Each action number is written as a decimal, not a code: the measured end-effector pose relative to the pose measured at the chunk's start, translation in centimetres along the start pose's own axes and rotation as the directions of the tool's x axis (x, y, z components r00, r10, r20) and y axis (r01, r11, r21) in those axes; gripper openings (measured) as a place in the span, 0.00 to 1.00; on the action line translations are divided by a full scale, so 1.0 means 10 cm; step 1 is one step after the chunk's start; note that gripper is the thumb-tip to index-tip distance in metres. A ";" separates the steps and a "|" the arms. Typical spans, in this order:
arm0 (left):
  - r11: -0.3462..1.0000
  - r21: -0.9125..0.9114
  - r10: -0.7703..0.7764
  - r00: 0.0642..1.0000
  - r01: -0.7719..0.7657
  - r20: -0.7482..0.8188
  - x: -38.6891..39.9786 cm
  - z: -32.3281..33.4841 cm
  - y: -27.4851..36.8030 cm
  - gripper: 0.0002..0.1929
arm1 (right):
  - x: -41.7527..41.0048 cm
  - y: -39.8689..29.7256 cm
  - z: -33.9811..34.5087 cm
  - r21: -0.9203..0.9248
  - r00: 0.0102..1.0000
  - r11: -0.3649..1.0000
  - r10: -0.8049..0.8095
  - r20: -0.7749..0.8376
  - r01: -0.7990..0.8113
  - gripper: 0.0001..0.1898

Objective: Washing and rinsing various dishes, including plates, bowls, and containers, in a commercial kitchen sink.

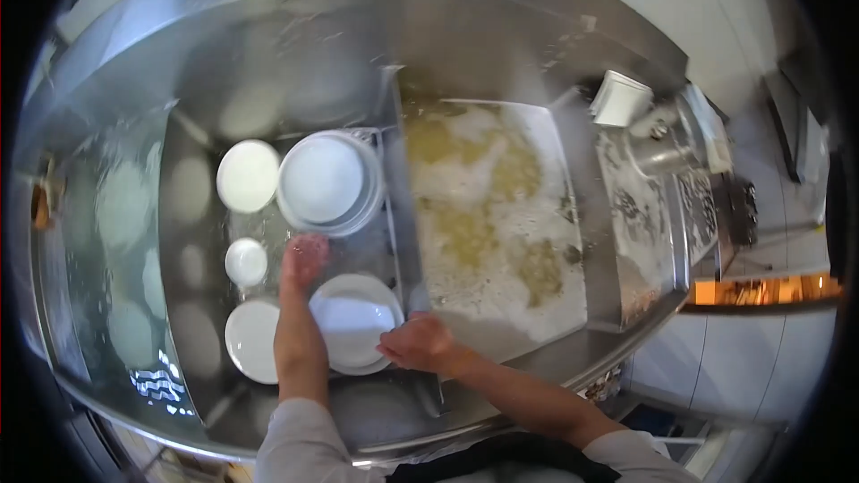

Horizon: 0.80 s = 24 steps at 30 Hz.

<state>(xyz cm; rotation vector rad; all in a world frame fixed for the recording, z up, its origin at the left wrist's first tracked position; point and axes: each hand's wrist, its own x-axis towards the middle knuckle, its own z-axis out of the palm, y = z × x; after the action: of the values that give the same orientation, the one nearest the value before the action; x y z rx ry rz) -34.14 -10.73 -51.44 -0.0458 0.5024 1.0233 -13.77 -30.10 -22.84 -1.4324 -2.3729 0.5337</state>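
Note:
White plates and a small bowl stand in the middle basin of a stainless steel sink. My left hand is over this basin, just below a stack of round white dishes and right of the small white bowl; it is blurred and its fingers are unclear. At the right edge of a white plate is my right hand, fingers bent; whether it grips the rim cannot be told. One white plate lies at the upper left, another lower left, partly behind my left forearm.
The left basin holds water with pale round dishes under it. Foamy, yellowish water fills the right basin, with a divider beside it. Farther right are a foamy counter, a metal container and white square dishes.

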 end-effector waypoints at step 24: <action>-0.930 0.339 0.004 0.921 -0.140 0.390 -1.34 2.95 -3.44 0.23 | -2.34 3.54 -0.53 -0.114 0.634 0.623 0.764 -0.122 -0.774 0.23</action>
<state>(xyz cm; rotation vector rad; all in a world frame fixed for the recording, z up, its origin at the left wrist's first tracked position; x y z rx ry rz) -0.17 -31.82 -26.31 2.5883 1.4418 0.0757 26.43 -35.00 -36.59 -2.5083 -1.6539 0.4748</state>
